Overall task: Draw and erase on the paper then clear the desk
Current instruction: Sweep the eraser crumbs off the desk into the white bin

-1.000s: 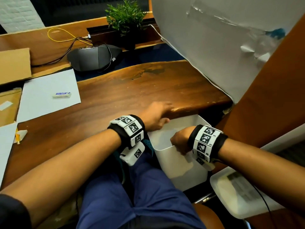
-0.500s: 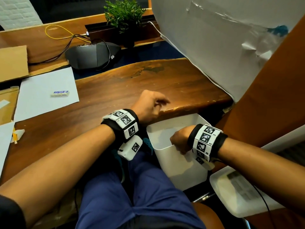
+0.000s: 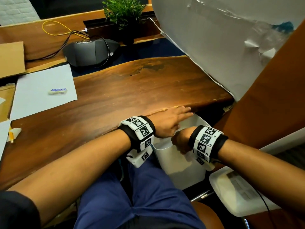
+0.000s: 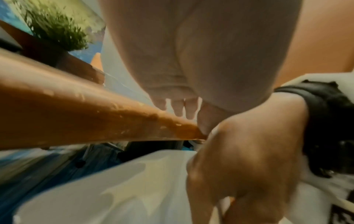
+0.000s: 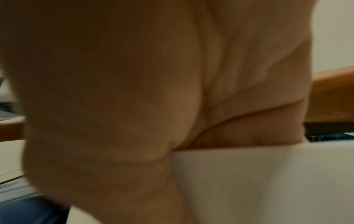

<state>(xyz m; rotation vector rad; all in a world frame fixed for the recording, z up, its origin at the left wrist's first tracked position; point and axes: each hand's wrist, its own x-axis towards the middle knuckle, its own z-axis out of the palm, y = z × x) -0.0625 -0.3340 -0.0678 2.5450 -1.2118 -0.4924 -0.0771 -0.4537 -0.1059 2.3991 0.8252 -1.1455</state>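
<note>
A white bin sits below the wooden desk's front edge, between my knees and the desk. My right hand grips the bin's near rim, fingers curled over the wall. My left hand lies flat with straight fingers at the desk edge, above the bin's opening, and holds nothing. A white sheet of paper lies at the desk's left with a white eraser on it. A yellow pencil shows at the far left edge.
A large white board leans along the desk's right side. A grey speaker device with cables and a potted plant stand at the back. Cardboard lies at the back left. A white tray sits low right.
My left hand went from curled on the desk near the edge to flat and stretched rightward along the edge over the bin. My right hand kept its hold on the bin.
</note>
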